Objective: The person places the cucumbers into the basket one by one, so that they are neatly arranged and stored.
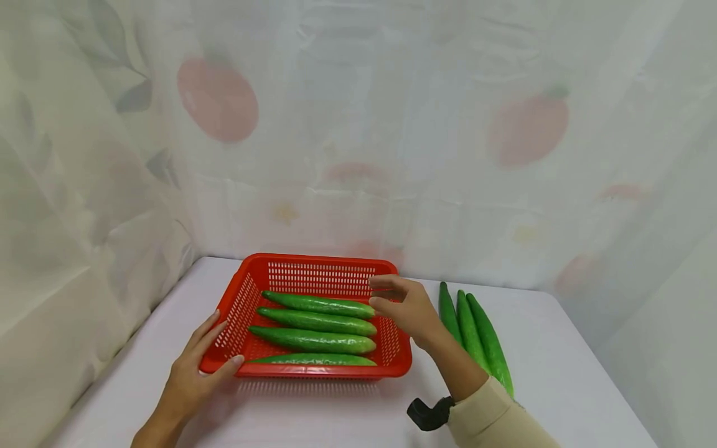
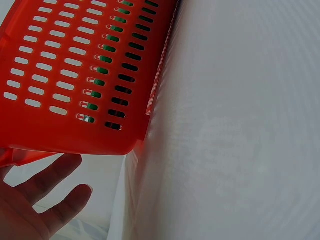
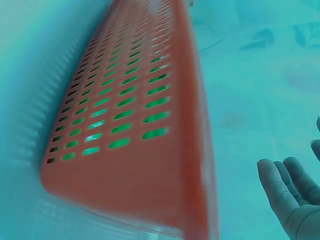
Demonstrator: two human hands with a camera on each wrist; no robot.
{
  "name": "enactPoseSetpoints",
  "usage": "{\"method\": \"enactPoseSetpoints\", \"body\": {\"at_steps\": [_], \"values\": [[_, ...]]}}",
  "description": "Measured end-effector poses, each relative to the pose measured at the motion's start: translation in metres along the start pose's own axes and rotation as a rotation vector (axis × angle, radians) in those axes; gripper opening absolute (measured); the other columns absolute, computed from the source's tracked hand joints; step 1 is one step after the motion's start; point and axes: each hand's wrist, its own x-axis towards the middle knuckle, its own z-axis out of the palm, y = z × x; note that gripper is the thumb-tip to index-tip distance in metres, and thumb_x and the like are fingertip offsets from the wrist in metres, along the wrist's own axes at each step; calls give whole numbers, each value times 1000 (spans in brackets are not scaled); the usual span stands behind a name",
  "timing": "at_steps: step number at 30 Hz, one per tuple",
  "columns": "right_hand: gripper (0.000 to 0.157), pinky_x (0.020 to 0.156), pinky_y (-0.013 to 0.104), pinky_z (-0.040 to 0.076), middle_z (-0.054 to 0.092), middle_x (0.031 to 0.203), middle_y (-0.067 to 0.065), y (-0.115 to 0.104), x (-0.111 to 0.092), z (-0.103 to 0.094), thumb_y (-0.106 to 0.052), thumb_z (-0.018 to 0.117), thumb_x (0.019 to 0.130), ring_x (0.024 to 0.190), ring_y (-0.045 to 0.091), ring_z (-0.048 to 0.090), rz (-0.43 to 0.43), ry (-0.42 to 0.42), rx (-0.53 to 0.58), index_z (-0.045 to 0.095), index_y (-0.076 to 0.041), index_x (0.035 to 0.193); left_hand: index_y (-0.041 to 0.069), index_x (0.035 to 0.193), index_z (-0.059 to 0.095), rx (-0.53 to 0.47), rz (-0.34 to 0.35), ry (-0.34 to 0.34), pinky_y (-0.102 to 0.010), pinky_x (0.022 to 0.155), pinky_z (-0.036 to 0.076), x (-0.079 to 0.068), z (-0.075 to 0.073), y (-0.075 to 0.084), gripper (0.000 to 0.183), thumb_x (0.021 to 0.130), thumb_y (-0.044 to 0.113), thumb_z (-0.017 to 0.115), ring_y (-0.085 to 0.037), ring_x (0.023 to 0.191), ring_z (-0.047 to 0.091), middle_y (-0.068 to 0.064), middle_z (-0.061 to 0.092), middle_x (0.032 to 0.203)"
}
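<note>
A red plastic basket (image 1: pixel 305 371) with slotted walls stands on the table. Several green cucumbers (image 1: pixel 313 340) lie side by side inside it, stems to the left. At the basket's front left corner is my left hand (image 1: pixel 190 376), its thumb at the front rim and its fingers spread along the left side. The left wrist view has these fingers (image 2: pixel 62 175) extended outside the slotted wall. Over the basket's right side hovers my right hand (image 1: pixel 409 308), empty, with fingers loosely bent. Its fingertips (image 3: pixel 270 175) stand apart from the rim in the right wrist view.
Three more cucumbers (image 1: pixel 482 336) lie on the white table (image 1: pixel 560 373) right of the basket, partly behind my right forearm. A black band (image 1: pixel 430 414) is on the right wrist. Pale curtains (image 1: pixel 358 124) with fruit prints hang behind and at the left.
</note>
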Motion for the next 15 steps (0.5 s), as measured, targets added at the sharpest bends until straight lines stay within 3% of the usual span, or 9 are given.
{"method": "enactPoseSetpoints", "body": {"at_steps": [10,15], "values": [[38,78,37,54,62,121,9,-21,-23,-21,-17,72,88,111,32,57,-87,39,-77,63,-10,124,7,137,53,8,-9,-3,-6,94,22,0,0,2,67,77,14,82,2,131,31,1,37,150],[38,77,36,54,62,122,4,-27,-37,-29,-18,73,88,111,29,58,-86,82,-111,63,-15,125,6,137,53,7,-17,-9,-6,94,23,-1,0,2,66,78,15,81,2,131,31,1,36,150]]}}
